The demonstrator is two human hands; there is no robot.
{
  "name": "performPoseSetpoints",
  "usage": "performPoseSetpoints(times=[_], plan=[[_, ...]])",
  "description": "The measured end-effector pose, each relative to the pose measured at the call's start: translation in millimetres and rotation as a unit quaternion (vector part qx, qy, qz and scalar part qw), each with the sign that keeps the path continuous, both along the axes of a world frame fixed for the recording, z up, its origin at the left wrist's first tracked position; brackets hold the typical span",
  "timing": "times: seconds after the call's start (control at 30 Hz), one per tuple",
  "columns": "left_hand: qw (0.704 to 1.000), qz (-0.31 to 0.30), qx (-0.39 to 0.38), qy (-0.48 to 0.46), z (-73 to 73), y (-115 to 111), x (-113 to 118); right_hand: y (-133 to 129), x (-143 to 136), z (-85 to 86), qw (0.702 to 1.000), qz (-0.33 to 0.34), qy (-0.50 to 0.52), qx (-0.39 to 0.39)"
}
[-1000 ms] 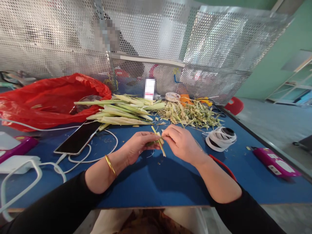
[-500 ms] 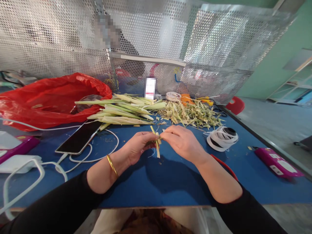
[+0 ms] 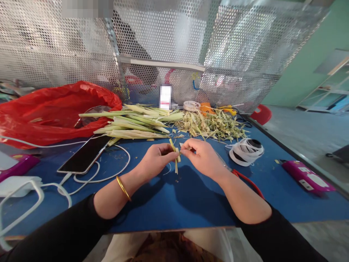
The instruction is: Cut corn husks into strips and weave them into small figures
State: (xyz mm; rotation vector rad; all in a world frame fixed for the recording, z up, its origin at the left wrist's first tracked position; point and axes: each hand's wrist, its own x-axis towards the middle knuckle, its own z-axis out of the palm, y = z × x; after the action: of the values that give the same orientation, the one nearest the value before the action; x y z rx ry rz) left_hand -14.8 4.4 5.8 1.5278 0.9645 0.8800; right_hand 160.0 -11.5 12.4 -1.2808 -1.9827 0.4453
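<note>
Low over the blue table [image 3: 152, 218], my left hand [image 3: 159, 158] pinches a small cross-shaped piece of folded pale green leaf strips [image 3: 176, 156] between thumb and fingers. My right hand [image 3: 197, 154] is closed at the right side of that piece, with its fingertips pinched on a strip end; the exact grip is small. Behind both hands lie long pale green leaves [image 3: 136, 122] in a loose stack. A heap of short, dry leaf scraps [image 3: 215, 123] sits to their right.
Left: a red plastic bag [image 3: 54, 112], a black phone [image 3: 84, 154], white cables and a purple case. Right: a spool of white ribbon [image 3: 247, 151], red-handled tool [image 3: 249, 182] by my forearm, purple box [image 3: 307, 176]. A perforated metal screen [image 3: 169, 40] stands behind; a person shows through it.
My right fingers have curled and shifted slightly at the strip end, and my left thumb is now extended along the piece. The view has shifted slightly. The person behind the screen has moved left.
</note>
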Motion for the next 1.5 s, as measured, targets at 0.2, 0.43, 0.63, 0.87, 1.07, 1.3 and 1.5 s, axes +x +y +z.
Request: performPoseSetpoints(times=[0.2,0.43,0.63,0.87,1.07,1.3,1.5], plan=[[0.984,-0.002,0.131,0.123,-2.8,-3.8,3.2,3.0,0.6,-3.7,0.979,-0.044,0.092,-0.178],[0.996,0.077,0.026,0.030,0.9,-4.6,7.5,4.6,-2.8,-6.5,0.977,0.021,0.174,-0.121],[0.976,0.050,-0.168,-0.131,0.2,0.9,2.2,1.5,2.7,-0.5,0.974,0.073,-0.097,0.189],[0.939,0.035,-0.305,-0.155,-5.6,1.8,0.8,2.1,5.4,-2.7,0.940,0.074,-0.219,0.251],[0.991,-0.007,-0.101,-0.089,-0.2,3.1,-0.5,2.6,2.5,-0.9,0.989,0.021,-0.098,0.107],[0.970,0.032,0.201,0.131,-1.6,-2.8,2.0,7.1,3.0,-8.9,0.960,-0.012,0.161,-0.228],[0.948,0.026,0.259,0.185,1.2,-7.2,3.6,10.5,7.8,-8.5,0.916,0.033,0.238,-0.322]])
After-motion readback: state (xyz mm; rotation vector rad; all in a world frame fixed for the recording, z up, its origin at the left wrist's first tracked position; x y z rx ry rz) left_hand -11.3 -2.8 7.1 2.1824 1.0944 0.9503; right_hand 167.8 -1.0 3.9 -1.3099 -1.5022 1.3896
